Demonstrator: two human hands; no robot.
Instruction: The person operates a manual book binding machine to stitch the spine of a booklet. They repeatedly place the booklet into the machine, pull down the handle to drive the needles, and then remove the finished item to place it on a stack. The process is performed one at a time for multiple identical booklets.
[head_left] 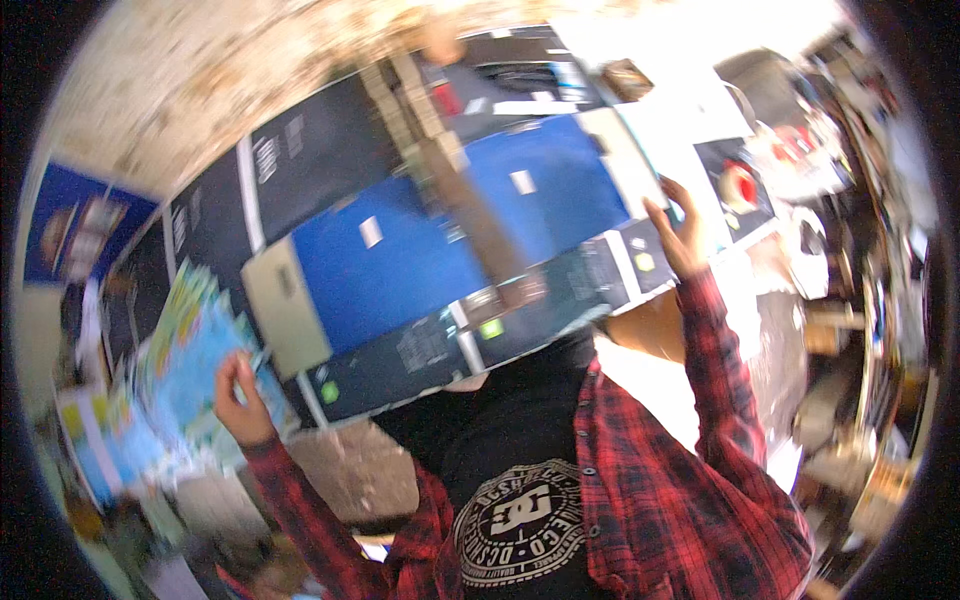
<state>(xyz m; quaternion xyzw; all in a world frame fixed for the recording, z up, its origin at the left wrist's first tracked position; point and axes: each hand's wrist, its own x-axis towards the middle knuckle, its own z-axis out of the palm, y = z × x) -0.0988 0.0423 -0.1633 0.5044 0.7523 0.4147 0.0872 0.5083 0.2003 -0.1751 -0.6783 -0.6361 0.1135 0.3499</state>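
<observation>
Far left, colourful papers (195,330) at the counter's (320,140) end; beside them the left hand (243,402), fingers curled narrow, any hold impossible to tell; mid-counter, a blue cover (385,265), a brown strip (470,215) crossing its middle; near its right end, the right hand (680,232), thumb and fingers apart.

Strong white glare washes out the upper right; blur softens the blue panels (400,275); dark edges bend.
</observation>
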